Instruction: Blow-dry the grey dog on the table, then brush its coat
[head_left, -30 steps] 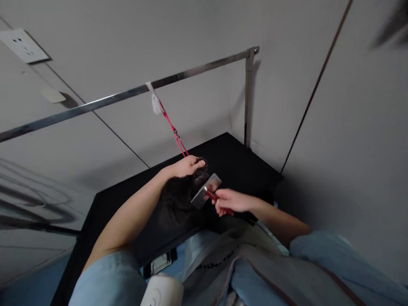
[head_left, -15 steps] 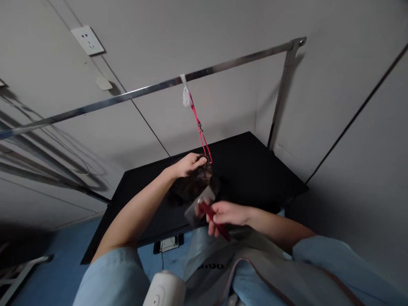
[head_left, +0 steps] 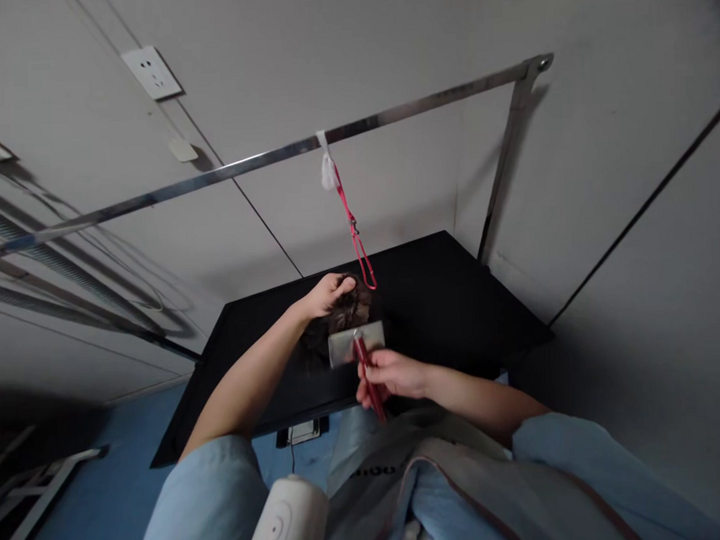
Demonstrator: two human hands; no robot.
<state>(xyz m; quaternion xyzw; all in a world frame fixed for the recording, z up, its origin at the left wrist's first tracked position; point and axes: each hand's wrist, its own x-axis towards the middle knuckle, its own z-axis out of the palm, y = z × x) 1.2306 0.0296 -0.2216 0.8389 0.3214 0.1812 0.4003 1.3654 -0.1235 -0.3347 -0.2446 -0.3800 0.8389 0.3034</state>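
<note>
A small dark-brown furry animal is on the black table; its kind is hard to tell. My left hand is closed on the fur at its top, thumb on the near side. My right hand grips the red handle of a slicker brush. The brush's flat rectangular head is against or just over the animal's near side, its back facing me, so the bristles are hidden. A pink loop leash hangs just behind the animal, beside my left hand.
A metal bar spans above the table, with the leash tied to it by a white strip. Grey hoses run along the left. A white rounded device is close below me. Walls stand behind and to the right.
The slicker brush has turned from a slanted position, its head now lying level and slightly higher against the fur. My left hand has shifted slightly left, still holding the fur.
</note>
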